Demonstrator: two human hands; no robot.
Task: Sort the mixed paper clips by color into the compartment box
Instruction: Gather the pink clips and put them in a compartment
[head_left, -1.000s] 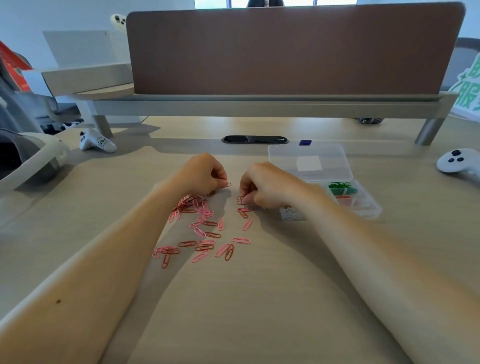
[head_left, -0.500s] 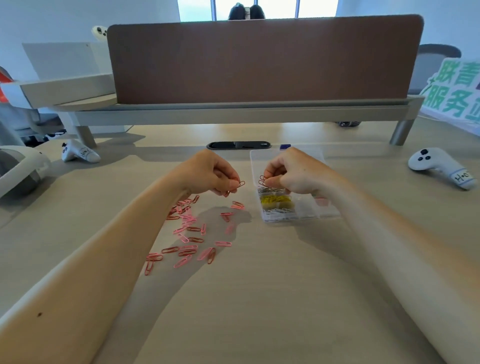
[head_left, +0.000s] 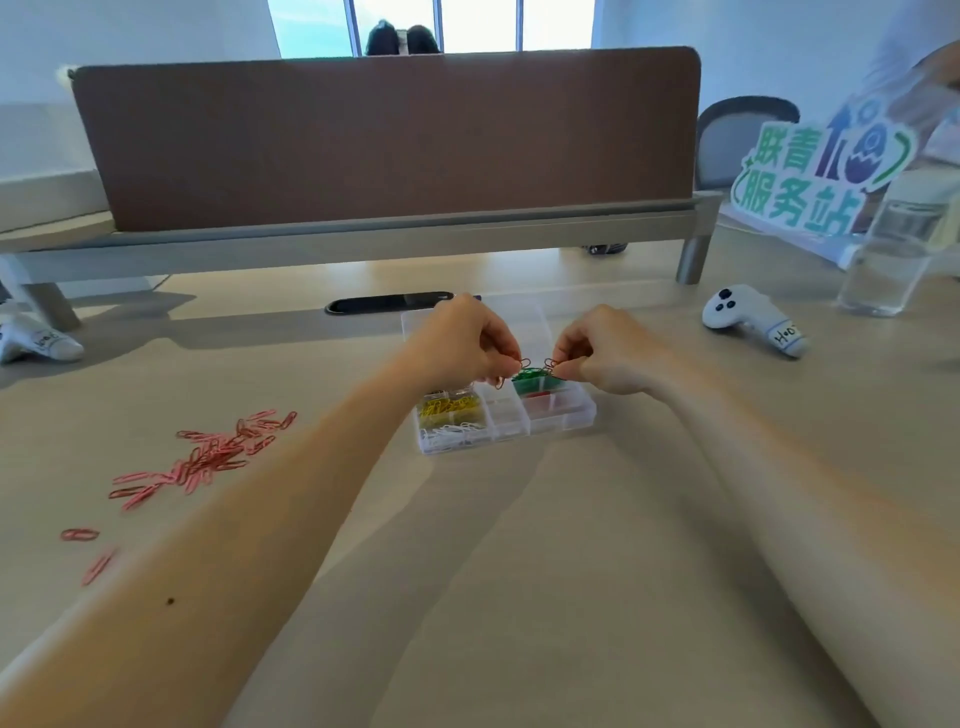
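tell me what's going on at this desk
A person is sorting paper clips by colour. Over the clear plastic compartment box, the left hand pinches a reddish wire paper clip and the right hand pinches a second reddish clip. The box already holds yellow clips, white clips, green clips and a few red ones. A loose pile of pink paper clips lies on the pale wooden desk to the left.

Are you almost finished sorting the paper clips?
Not quite. Done: yellow clips, white clips, green clips and some red clips already sit in separate compartments of the box. In hand: the left hand and right hand each pinch held clips over the box. Left: a big pink pile waits on the table.
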